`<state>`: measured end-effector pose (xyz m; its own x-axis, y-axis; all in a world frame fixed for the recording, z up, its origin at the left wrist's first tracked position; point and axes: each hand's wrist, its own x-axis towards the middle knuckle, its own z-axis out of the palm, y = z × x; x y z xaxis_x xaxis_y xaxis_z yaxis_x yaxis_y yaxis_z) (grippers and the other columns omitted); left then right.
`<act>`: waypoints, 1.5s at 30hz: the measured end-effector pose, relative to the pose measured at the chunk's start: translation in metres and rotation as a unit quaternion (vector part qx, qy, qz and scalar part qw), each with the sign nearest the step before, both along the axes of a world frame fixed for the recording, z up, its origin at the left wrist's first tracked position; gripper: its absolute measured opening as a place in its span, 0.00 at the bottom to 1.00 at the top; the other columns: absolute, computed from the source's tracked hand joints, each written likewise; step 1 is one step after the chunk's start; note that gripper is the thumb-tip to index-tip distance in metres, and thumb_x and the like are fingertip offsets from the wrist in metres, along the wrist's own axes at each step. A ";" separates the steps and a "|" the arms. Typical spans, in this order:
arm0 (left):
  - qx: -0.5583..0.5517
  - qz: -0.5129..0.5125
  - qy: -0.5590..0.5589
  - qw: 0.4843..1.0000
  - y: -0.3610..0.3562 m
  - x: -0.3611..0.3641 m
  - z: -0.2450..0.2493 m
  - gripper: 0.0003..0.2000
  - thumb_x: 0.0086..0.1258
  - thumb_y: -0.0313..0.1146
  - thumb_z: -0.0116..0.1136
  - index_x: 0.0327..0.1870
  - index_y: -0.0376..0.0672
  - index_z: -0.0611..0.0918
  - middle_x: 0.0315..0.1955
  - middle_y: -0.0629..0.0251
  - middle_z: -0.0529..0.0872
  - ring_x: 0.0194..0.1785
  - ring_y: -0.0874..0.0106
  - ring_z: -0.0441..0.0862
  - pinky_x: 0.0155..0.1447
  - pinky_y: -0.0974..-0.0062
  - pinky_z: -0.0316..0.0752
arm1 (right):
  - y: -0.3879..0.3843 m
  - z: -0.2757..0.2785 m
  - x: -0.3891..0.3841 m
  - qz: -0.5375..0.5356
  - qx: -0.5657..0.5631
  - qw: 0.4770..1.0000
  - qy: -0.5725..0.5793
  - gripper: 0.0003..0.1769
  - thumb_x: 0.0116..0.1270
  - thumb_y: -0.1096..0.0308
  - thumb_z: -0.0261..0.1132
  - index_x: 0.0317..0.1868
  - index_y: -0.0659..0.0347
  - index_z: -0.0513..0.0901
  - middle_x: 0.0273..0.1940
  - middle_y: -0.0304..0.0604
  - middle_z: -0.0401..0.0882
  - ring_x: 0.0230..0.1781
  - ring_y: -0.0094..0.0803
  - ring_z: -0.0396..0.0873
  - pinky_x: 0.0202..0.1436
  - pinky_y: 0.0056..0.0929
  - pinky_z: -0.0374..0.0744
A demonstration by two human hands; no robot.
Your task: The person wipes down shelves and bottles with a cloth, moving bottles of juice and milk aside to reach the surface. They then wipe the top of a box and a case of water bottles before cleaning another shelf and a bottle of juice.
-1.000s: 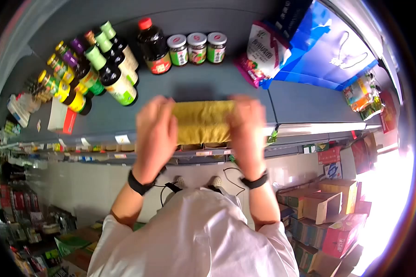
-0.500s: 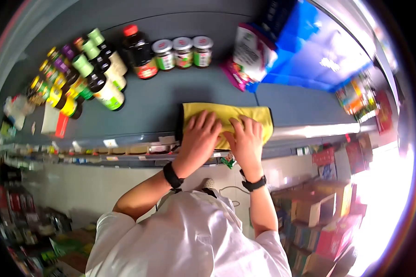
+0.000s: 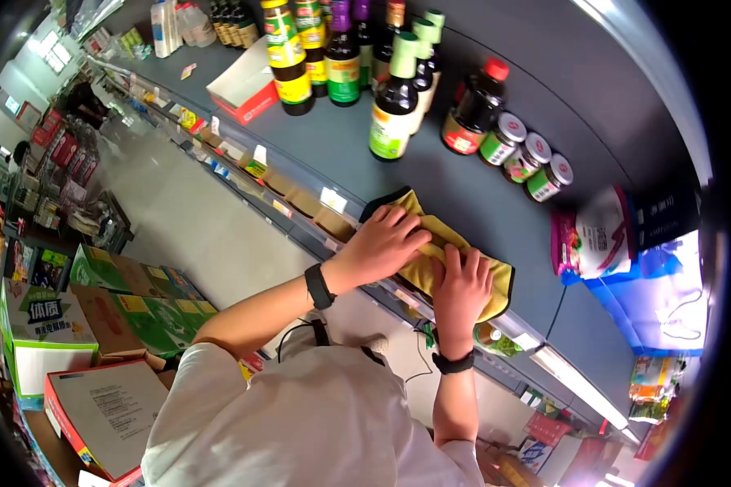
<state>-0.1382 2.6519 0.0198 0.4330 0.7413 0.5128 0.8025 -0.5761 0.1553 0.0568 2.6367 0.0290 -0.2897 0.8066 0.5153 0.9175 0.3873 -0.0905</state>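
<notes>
A yellow cloth (image 3: pixel 435 230) with a dark border lies rumpled along the front edge of a grey shelf (image 3: pixel 317 150), one end hanging over the lip. My left hand (image 3: pixel 384 247) presses on its left part, fingers curled into the fabric. Close beside it, my right hand (image 3: pixel 460 294) grips the right part, the cloth bunched up between the two hands. The fingertips are partly sunk in the folds. Behind the cloth stand a green-capped sauce bottle (image 3: pixel 393 114), a red-capped dark bottle (image 3: pixel 473 105) and small white-lidded jars (image 3: pixel 528 157).
Yellow-labelled bottles (image 3: pixel 288 61) and an open red and white box (image 3: pixel 245 84) stand farther left on the shelf. To the right are a pink and white bag (image 3: pixel 597 237) and a blue package (image 3: pixel 658 300). Cartons (image 3: pixel 110 414) are stacked on the floor at lower left.
My view has swung left, so the shelf now runs diagonally. The cloth has gone from fairly flat to bunched, and my fingers have curled into it.
</notes>
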 end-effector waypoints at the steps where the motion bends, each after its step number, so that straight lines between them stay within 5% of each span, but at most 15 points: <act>1: 0.004 0.000 0.000 1.000 0.003 -0.014 -0.001 0.17 0.63 0.36 0.70 0.53 0.48 0.82 0.47 0.66 0.79 0.55 0.59 0.73 0.60 0.59 0.70 | 0.003 -0.001 -0.013 0.004 0.003 1.000 -0.001 0.15 0.65 0.60 0.72 0.51 0.51 0.83 0.45 0.44 0.76 0.46 0.45 0.77 0.47 0.45 0.76; 22: -0.005 -0.002 0.005 1.000 0.052 -0.295 0.007 0.17 0.60 0.26 0.68 0.51 0.43 0.83 0.45 0.60 0.79 0.54 0.54 0.75 0.59 0.54 0.70 | 0.060 -0.011 -0.298 0.012 0.035 0.999 0.003 0.12 0.63 0.57 0.68 0.43 0.49 0.78 0.40 0.40 0.72 0.43 0.39 0.74 0.43 0.38 0.74; 26: -0.027 -0.060 0.023 0.998 0.060 -0.275 0.019 0.16 0.61 0.24 0.67 0.51 0.41 0.84 0.44 0.60 0.80 0.52 0.54 0.76 0.57 0.54 0.70 | 0.049 -0.010 -0.267 0.026 0.018 0.998 0.059 0.20 0.58 0.58 0.74 0.51 0.51 0.83 0.46 0.39 0.77 0.46 0.39 0.77 0.49 0.39 0.77; 31: -0.032 -0.185 0.013 0.982 0.064 -0.196 0.023 0.13 0.64 0.25 0.65 0.50 0.41 0.85 0.39 0.63 0.80 0.47 0.58 0.77 0.54 0.58 0.72 | 0.018 -0.004 -0.189 -0.055 0.017 0.990 0.130 0.20 0.58 0.56 0.75 0.49 0.52 0.85 0.48 0.39 0.78 0.49 0.40 0.77 0.52 0.39 0.76; 35: -0.089 -0.287 -0.037 0.953 0.041 -0.119 0.052 0.12 0.66 0.22 0.63 0.49 0.34 0.83 0.41 0.57 0.82 0.49 0.53 0.77 0.53 0.56 0.73 | -0.023 0.008 -0.122 -0.101 0.039 0.970 0.217 0.15 0.61 0.66 0.72 0.50 0.56 0.85 0.54 0.41 0.81 0.54 0.44 0.78 0.59 0.43 0.77; 41: -0.299 -0.453 -0.083 0.836 -0.023 -0.033 0.086 0.09 0.75 0.28 0.59 0.50 0.33 0.81 0.36 0.49 0.83 0.40 0.49 0.83 0.44 0.58 0.76 | -0.142 0.012 -0.041 -0.118 0.088 0.961 0.233 0.15 0.58 0.64 0.74 0.43 0.58 0.81 0.42 0.41 0.79 0.45 0.44 0.78 0.54 0.42 0.78; 45: -0.472 -0.497 -0.020 0.728 -0.049 0.042 0.057 0.09 0.79 0.30 0.56 0.51 0.34 0.82 0.34 0.52 0.84 0.37 0.57 0.82 0.43 0.67 0.76 | -0.229 -0.049 -0.006 -0.216 0.002 0.927 0.307 0.15 0.64 0.60 0.73 0.41 0.59 0.80 0.37 0.45 0.80 0.39 0.48 0.79 0.46 0.43 0.79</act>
